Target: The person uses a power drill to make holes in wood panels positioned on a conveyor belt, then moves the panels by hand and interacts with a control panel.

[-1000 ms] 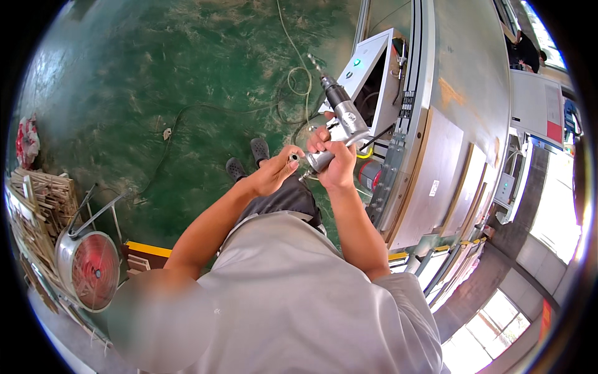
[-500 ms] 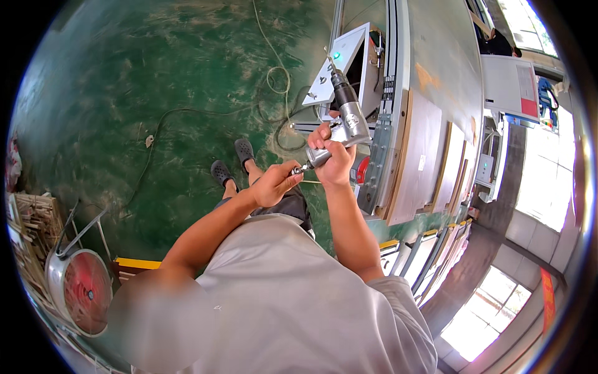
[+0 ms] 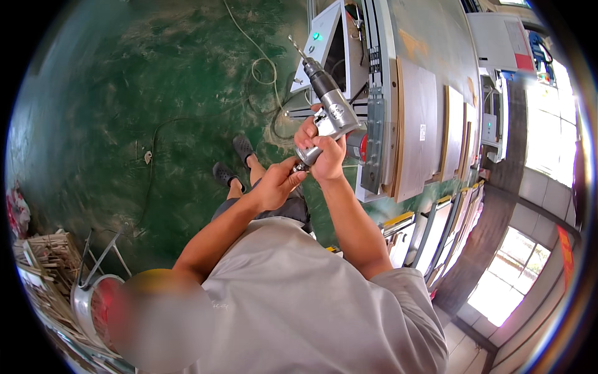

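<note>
My right hand (image 3: 324,149) is wrapped round the handle of a silver and black pistol-grip air drill (image 3: 335,111). A long bit (image 3: 295,45) sits in its chuck and points up and away to the left. At the handle's lower end, the closed fingers of my left hand (image 3: 279,187) grip a small metal air fitting (image 3: 299,167). Both hands are close together in front of my body. How far the fitting is joined to the handle is hidden by my fingers.
Beyond the drill stands a white control box (image 3: 324,34) with a green light, beside a long machine bed (image 3: 430,31). Wooden-edged panels (image 3: 417,124) line its near side. A thin hose (image 3: 265,61) lies on the green floor. A round fan (image 3: 93,311) stands at lower left near scrap wood (image 3: 56,255).
The drill and both hands have shifted slightly left in view as the view turned. My left hand now sits closer against the handle's end, with less of the fitting showing.
</note>
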A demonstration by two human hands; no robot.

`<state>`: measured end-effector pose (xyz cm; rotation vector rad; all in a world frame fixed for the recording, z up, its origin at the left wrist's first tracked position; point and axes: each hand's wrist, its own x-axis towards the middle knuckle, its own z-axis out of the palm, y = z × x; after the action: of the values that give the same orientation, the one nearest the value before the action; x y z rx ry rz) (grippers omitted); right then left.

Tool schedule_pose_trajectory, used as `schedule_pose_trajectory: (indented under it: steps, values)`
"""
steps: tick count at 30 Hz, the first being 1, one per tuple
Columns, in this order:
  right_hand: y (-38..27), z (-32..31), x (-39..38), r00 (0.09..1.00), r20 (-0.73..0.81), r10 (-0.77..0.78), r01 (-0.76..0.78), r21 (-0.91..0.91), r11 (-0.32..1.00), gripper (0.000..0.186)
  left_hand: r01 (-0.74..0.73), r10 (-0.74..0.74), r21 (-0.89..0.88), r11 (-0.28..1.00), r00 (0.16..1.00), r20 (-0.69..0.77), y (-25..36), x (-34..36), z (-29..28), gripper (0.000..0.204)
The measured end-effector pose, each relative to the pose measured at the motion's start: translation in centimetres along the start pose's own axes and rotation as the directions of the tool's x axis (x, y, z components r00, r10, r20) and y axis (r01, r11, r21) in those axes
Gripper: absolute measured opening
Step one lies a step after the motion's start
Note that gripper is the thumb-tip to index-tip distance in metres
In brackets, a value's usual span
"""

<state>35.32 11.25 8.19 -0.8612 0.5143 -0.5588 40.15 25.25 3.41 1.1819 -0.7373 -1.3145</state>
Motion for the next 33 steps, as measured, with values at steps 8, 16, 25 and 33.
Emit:
schedule_pose_trajectory:
  steps: [8,16,25,33]
  values:
    - [1.4,-2.9,-2.5,0.978,-0.160,0.134,-0.097,0.220,0.971,0.054,0.206,-0.203,-0.004,0.979,0.969,0.142,-0.6,-0.3,1.4,0.034]
    - [1.9,-1.8,-1.1,0.926,-0.376,-0.035,0.065,0.068,0.996,0.056,0.086,-0.109,0.220,0.972,0.989,0.098,-2.5,1.7,-1.3,0.026]
    - [1.4,-3.0,-1.4,0.909,-0.390,-0.148,0.165,0.011,0.986,0.055,0.199,-0.142,-0.210,0.957,0.956,0.256,-3.8,1.7,-1.9,0.032]
    - [1.1,4.6,-3.0,0.925,-0.368,0.090,0.075,0.411,0.909,0.052,0.534,-0.502,-0.165,0.830,0.842,0.199,9.9,-6.0,-5.0,0.028]
